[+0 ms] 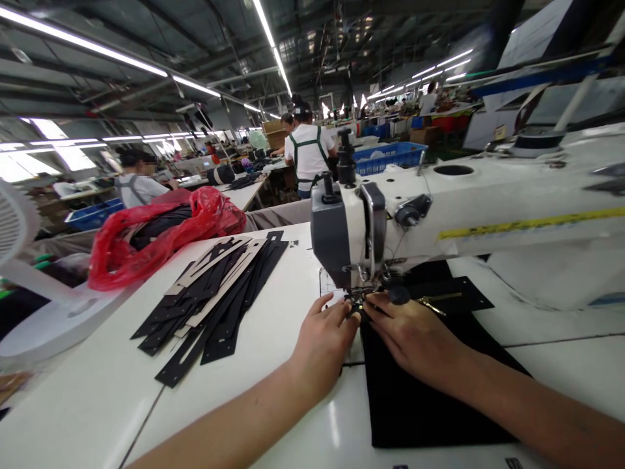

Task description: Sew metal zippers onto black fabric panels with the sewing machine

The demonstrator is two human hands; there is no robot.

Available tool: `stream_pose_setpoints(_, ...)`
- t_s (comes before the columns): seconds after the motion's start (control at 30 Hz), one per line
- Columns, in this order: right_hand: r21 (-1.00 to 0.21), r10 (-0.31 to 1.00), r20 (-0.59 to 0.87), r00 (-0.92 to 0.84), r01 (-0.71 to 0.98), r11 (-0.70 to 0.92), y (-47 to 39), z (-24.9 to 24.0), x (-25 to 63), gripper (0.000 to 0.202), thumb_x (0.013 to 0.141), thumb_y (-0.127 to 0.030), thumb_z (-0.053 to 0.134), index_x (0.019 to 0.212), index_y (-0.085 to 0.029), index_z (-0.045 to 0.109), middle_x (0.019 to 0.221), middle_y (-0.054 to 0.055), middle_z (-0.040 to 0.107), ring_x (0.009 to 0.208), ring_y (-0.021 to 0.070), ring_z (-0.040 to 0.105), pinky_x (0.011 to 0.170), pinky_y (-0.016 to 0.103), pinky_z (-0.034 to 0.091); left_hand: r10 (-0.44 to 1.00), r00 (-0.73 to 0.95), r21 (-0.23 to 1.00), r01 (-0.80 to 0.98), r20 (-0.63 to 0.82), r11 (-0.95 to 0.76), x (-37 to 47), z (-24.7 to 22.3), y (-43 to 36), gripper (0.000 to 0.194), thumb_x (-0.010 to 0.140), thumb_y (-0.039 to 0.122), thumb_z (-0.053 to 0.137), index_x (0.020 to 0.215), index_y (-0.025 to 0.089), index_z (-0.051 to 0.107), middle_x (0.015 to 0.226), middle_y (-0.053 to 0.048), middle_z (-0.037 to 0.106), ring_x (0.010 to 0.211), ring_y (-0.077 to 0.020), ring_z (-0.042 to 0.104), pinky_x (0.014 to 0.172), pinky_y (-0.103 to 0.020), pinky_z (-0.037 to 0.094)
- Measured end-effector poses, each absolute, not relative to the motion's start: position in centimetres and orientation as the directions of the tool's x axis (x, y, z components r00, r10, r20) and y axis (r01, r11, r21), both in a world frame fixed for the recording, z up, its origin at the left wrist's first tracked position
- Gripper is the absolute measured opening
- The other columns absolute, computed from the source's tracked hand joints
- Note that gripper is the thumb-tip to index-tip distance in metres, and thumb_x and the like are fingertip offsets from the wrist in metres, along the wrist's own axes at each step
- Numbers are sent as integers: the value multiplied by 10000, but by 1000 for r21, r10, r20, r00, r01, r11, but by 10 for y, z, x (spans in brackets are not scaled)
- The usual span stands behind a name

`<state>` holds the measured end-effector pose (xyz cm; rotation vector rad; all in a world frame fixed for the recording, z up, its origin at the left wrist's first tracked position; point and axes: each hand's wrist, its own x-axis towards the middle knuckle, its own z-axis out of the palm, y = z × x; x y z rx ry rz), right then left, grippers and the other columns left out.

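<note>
A black fabric panel (420, 404) lies on the white sewing table under the sewing machine's head (336, 228). My left hand (325, 342) is at the needle area, its thumb and fingertips closed together at the panel's edge. Beside it, my right hand (415, 332) lies flat on the fabric with its fingers stretched toward the presser foot. A black slotted strip (471, 293) sits on the panel beyond my right hand, and what looks like a gold zipper (432, 305) shows in its slot. My fingers partly hide the needle and the fabric beneath it.
Left of the machine lies a pile of black and beige slotted strips (215, 293). Behind it sits a red plastic bag (166, 228) with dark material inside. A white fan (29, 280) stands at the far left. Co-workers (310, 153) and a blue crate (390, 156) are farther back.
</note>
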<state>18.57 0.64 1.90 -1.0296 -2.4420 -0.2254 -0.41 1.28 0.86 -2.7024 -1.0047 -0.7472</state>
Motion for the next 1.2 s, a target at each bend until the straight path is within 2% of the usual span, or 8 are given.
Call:
stream_pose_setpoints(0.23,-5,635,476,-609,720,694,5,17,184,256,844,-72,423,1004,-81,623,1057,133,637,944,230,596,841,365,492,526,668,8,615,526,-789,-6,10,13,211,914,123,402,973,133,604,972,-104,666,922,-205,638,952,-463,410)
stream_pose_setpoints(0.43,14,594,517,-616,700,714,8,14,185,277,835,-62,401,990,-88,629,1032,136,645,872,228,608,775,366,508,540,664,19,622,517,-783,-8,10,16,172,900,136,453,968,158,609,973,-65,662,916,-165,633,1005,-420,368)
stream_pose_setpoints(0.6,44,544,545,-638,670,741,15,15,186,345,793,-25,378,1029,-93,619,997,131,655,855,212,612,758,337,512,550,683,-7,631,481,-776,-7,12,22,163,901,138,465,943,171,619,933,-47,666,869,-147,640,975,-379,402)
stream_pose_setpoints(0.7,19,570,526,-630,679,734,18,16,185,349,789,-19,373,1020,-107,619,1004,125,650,850,208,616,758,335,512,556,683,9,628,474,-778,-6,13,26,142,893,135,485,917,164,622,902,-47,669,860,-158,640,947,-375,420)
stream_pose_setpoints(0.93,-80,636,469,-613,687,722,21,15,185,341,818,-24,372,1039,-139,605,911,101,645,967,206,593,867,351,476,557,680,32,620,478,-784,-5,12,31,104,859,121,533,906,164,616,898,-53,665,866,-166,635,916,-369,442)
stream_pose_setpoints(1.2,-69,624,500,-601,690,720,23,16,185,342,818,-36,371,1047,-139,603,954,104,655,950,208,602,831,351,497,575,683,9,640,450,-768,-4,7,33,94,813,70,539,845,155,564,871,-42,654,854,-158,623,939,-353,426)
